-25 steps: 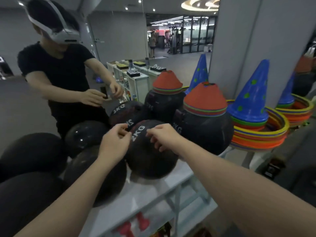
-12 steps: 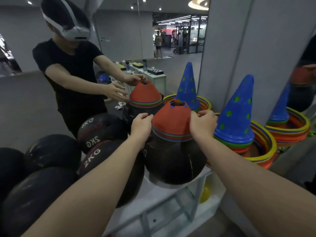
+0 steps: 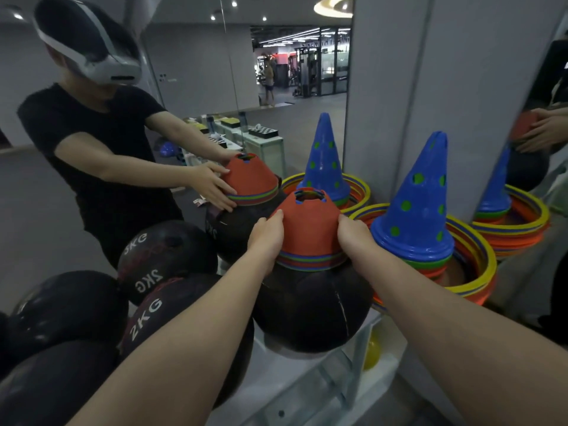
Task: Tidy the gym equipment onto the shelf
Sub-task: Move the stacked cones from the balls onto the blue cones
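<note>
Disc cones (image 3: 309, 229) in a red-topped stack, gripped by both hands on a medicine ball (image 3: 310, 305).

Head view: the left hand (image 3: 266, 241) and right hand (image 3: 353, 236) press against opposite sides of the stack, clamped on it, while it sits on the black ball resting on the white shelf (image 3: 307, 382). Just right stands a blue cone (image 3: 415, 207) inside yellow and orange rings (image 3: 479, 272). Left lies a ball marked 2KG (image 3: 144, 318). A mirror (image 3: 190, 72) behind reflects the scene.

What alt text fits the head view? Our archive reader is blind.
Left hand and right hand clasp a stack of red disc cones atop a black medicine ball on a white shelf; a mirror behind reflects the scene.
</note>
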